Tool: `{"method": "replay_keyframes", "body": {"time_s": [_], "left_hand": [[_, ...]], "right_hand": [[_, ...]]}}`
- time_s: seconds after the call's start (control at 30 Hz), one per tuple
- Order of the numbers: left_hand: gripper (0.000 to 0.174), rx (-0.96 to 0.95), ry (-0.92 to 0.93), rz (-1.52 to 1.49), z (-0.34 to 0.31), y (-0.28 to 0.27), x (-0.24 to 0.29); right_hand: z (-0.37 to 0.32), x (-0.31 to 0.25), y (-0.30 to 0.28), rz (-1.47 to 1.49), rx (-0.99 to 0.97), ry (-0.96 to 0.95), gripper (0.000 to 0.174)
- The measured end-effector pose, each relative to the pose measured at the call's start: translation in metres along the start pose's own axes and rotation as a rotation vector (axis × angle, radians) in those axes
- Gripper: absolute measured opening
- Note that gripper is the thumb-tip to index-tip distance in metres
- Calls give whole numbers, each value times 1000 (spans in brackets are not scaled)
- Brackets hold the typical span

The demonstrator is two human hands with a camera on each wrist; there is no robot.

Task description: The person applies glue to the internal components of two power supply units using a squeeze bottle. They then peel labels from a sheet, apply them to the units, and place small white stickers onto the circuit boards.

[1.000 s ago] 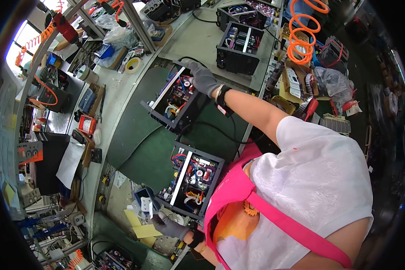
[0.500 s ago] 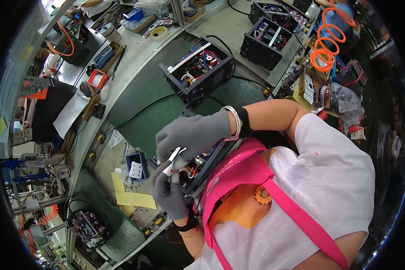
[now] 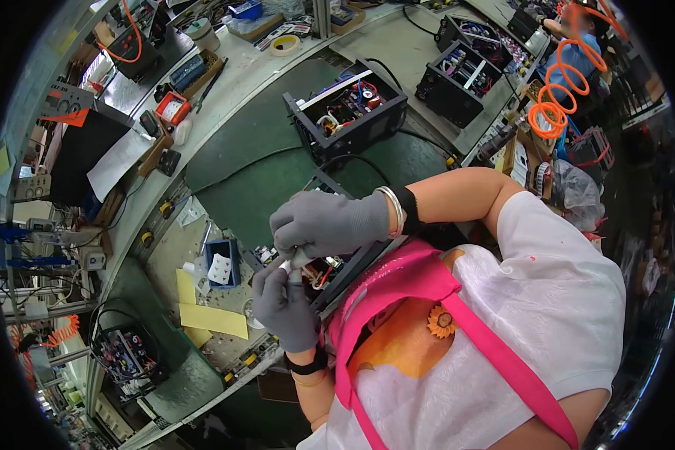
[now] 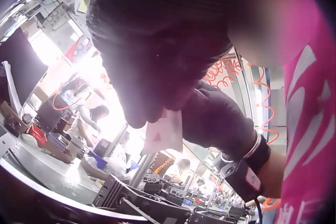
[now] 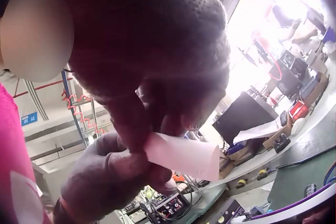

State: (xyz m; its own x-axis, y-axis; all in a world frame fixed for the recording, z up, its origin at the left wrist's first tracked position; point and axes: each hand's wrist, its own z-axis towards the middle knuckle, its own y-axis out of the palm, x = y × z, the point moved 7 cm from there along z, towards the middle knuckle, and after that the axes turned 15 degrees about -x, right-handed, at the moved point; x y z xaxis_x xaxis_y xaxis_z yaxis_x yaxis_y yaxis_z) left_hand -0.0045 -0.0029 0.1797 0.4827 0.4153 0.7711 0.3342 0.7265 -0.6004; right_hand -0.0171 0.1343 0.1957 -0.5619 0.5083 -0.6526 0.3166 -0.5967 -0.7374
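Note:
Both grey-gloved hands meet above an open-topped black electronics unit (image 3: 342,276), which they partly cover. The left hand (image 3: 283,304) pinches a small white label (image 3: 286,266) between thumb and fingers. From above, the right hand (image 3: 322,223) grips the same label, its fingers curled. In the left wrist view the label (image 4: 163,136) shows a reddish mark and hangs beneath the left hand (image 4: 157,45), with the right hand (image 4: 218,116) beside it. The right wrist view shows the label (image 5: 186,157) slightly curved, between the right hand (image 5: 152,40) and left hand (image 5: 102,174).
A second open black unit (image 3: 352,126) stands on the green mat (image 3: 236,176). White labels with red marks (image 3: 219,268) lie in a blue tray (image 3: 236,261) near yellow paper (image 3: 214,319). More units (image 3: 451,94) stand farther up the bench; an orange coiled hose (image 3: 547,116) hangs right.
The right hand has left the farther unit and come to the left hand over the nearer one. Both now hold the label. The head view has shifted.

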Motion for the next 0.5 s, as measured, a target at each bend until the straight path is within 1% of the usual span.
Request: {"method": "replay_keyframes", "body": {"time_s": [0.07,0.1,0.17,0.2,0.23,0.27,0.33,0.4,0.43,0.5], "left_hand": [[13,39,-61,-30,3,-1,-10],[16,33,-81,-74,5,0,-16],[24,19,-116,-164,10,3,-29],[27,25,-147,-96,11,1,-36],[31,30,-177,-30,11,-2,-45],[35,34,-207,36,11,-5,-56],[56,117,-285,124,1,-16,-91],[72,136,-360,230,-6,-21,-114],[76,97,-395,224,-9,-18,-126],[85,17,-468,208,-16,-7,-148]], "right_hand": [[7,5,0,-4,15,-44,17],[11,8,0,-6,24,-65,16],[21,25,4,195,-39,-54,15],[26,35,6,294,-69,-45,14],[31,50,4,347,-51,17,13],[34,80,13,521,-123,252,16],[33,122,9,676,-118,434,17],[28,177,29,663,-172,535,21],[28,191,35,655,-200,586,23],[29,207,51,568,-393,663,26]]}}
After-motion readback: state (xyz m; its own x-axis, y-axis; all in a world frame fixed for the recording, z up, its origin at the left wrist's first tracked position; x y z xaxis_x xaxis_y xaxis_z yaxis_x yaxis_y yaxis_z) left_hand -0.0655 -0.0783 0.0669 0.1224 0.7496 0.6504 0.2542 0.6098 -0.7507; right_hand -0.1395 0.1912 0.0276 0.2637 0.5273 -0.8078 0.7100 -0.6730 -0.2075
